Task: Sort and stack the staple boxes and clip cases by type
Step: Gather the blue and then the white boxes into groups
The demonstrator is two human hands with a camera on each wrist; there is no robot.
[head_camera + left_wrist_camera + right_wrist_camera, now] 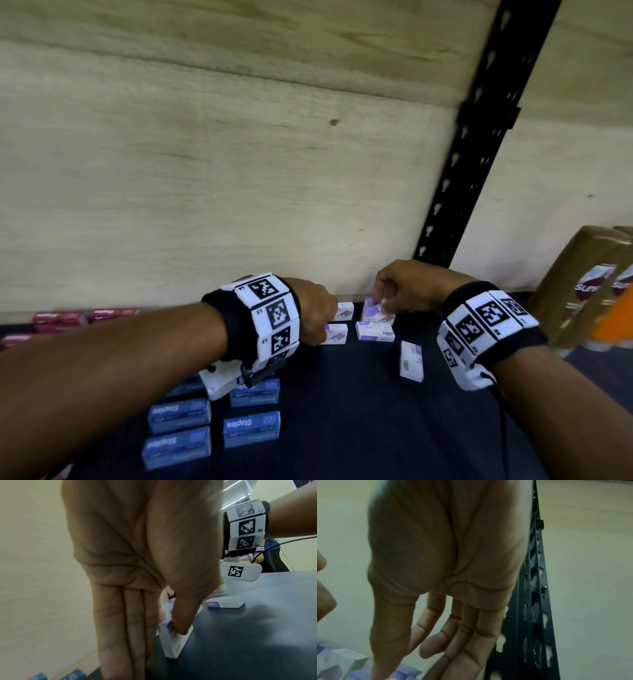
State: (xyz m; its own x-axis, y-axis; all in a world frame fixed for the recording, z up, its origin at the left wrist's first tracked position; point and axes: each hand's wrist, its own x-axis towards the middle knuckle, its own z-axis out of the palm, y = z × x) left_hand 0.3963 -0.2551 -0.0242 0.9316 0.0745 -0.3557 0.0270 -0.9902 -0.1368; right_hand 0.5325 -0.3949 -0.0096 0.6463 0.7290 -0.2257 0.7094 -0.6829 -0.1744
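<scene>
Right now the white-and-purple staple boxes (375, 330) in the middle of the head view are being gathered at the back of the dark bench (359, 428): the left hand (313, 310) pinches one such box (173, 641) between thumb and straight fingers, tilted on its edge, while the right hand (402, 291) curls its fingertips on a purple-faced box (372, 308) just beside the wall. Already grouped, the blue staple boxes (251, 428) sit at lower left and red ones (85, 317) at far left. Next, I'd judge, each held box needs squaring flat onto its neighbours, and the stray box (411, 359) lying apart at right needs fetching.
</scene>
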